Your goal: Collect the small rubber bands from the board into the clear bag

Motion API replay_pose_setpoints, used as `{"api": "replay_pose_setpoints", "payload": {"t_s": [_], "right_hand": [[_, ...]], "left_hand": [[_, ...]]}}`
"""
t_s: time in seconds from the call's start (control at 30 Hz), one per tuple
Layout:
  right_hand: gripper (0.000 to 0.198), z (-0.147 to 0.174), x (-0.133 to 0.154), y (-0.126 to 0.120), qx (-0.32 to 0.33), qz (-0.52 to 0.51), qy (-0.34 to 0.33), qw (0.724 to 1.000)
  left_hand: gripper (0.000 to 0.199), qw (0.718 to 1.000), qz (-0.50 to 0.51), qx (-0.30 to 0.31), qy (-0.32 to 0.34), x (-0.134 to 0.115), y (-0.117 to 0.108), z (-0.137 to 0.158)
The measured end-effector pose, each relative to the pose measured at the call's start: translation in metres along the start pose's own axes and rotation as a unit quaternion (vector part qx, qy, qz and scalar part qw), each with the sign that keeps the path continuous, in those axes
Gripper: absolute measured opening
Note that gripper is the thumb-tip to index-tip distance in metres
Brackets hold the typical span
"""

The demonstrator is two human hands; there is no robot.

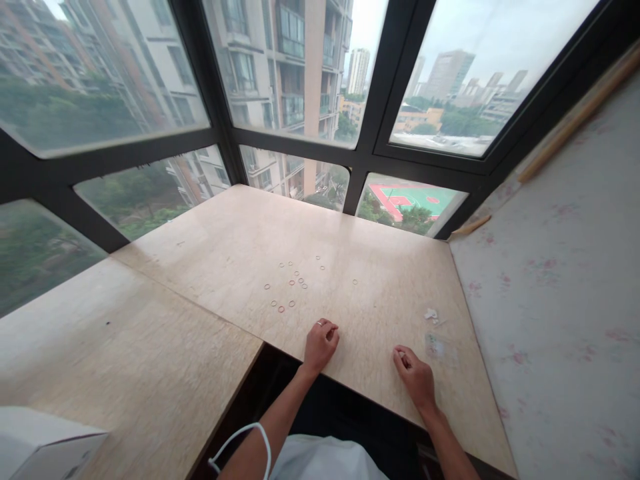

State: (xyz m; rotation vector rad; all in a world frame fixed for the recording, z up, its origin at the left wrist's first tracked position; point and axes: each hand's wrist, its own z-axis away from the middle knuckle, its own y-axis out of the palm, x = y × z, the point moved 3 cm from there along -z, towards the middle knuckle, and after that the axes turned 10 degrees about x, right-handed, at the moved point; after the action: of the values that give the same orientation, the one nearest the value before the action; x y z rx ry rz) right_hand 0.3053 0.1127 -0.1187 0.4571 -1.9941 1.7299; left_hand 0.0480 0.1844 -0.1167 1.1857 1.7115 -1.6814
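Both of my hands rest at the table's near edge, apart from each other. My left hand (323, 345) has its fingers loosely curled, with a ring on one finger and no object visible in the grasp. My right hand (414, 375) is curled too, and I see nothing held in it. Beyond my left hand lie several small thin loops, scattered flat; one reddish loop (281, 309) is among the nearest, and a pale loop (355, 282) lies off to the right. Beside my right hand is a clear plastic bag (441, 349), with small white scraps (431, 314) behind it.
The pale wood-patterned table (390, 267) meets a second surface (165, 347) on the left, with a seam between them. A white box (45, 437) stands at lower left. Dark-framed windows (295, 150) border the far side, a flowered wall (540, 313) the right.
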Motion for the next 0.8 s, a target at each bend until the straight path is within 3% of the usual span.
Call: {"api": "replay_pose_setpoints", "payload": {"t_s": [0.27,0.43,0.67,0.8], "right_hand": [[0.048,0.001,0.0,0.0,-0.018,-0.021,-0.005,1.0],[0.049,0.003,-0.002,0.0,-0.026,-0.032,-0.007,0.999],[0.042,0.009,0.0,-0.003,-0.018,-0.082,-0.014,0.996],[0.04,0.013,0.005,-0.007,-0.01,-0.103,-0.062,0.993]], "left_hand": [[0.014,1.0,0.005,0.014,0.01,-0.002,-0.002,0.0],[0.011,0.999,0.011,0.017,0.025,-0.011,-0.015,0.003],[0.046,0.992,0.059,-0.088,-0.067,-0.011,-0.045,-0.011],[0.051,0.985,0.08,-0.13,-0.075,-0.003,-0.065,-0.035]]}}
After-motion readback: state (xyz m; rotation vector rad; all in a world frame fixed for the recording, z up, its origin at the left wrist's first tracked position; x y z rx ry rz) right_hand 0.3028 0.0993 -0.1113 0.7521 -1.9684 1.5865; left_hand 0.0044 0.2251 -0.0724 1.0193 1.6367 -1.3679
